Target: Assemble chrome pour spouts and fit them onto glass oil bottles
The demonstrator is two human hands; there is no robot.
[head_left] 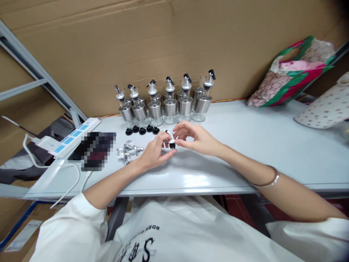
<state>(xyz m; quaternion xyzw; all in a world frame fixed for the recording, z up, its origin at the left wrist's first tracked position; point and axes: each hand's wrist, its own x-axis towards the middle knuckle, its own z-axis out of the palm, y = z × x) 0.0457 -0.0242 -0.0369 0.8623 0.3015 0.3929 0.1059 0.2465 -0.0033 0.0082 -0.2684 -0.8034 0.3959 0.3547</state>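
Both hands meet over the middle of the white table (245,145). My left hand (155,151) and my right hand (195,138) pinch one small silver pour spout with a black stopper (171,140) between their fingertips. Just left of my left hand lies a small heap of loose silver spouts (128,151). Several black rubber stoppers (141,129) lie in a row behind the hands. Behind them stands a row of several glass-and-steel oil bottles (169,107) with spouts fitted, against the cardboard wall.
A white and blue power strip (73,136) and a phone (94,149) lie at the table's left, with white cables (68,182) trailing over the edge. A colourful bag (291,72) and a dotted hat (324,107) rest at the far right.
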